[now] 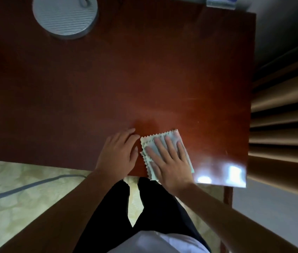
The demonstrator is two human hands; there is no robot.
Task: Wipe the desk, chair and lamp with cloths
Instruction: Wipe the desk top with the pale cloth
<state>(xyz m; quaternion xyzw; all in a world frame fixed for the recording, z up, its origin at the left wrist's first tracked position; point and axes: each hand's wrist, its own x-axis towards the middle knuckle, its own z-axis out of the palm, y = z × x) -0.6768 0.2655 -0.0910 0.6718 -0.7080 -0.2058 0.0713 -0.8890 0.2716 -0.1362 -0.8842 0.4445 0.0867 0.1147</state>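
Note:
A dark red-brown wooden desk (126, 79) fills most of the view. Near its front edge lies a pale green cloth (173, 136) with zigzag edges, folded in layers. My right hand (168, 159) lies flat on the cloth with straight, spread fingers pressing it onto the desk. My left hand (119, 152) rests on the bare wood just left of the cloth, fingers relaxed and holding nothing. The lamp's round grey base (65, 16) stands at the desk's far left. No chair is clearly in view.
A shiny grey object (221, 2) sits at the desk's far right edge. Beige pleated curtains (281, 115) hang to the right of the desk. A grey cable (25, 187) runs across the patterned floor at the left. My dark trouser legs stand at the front edge.

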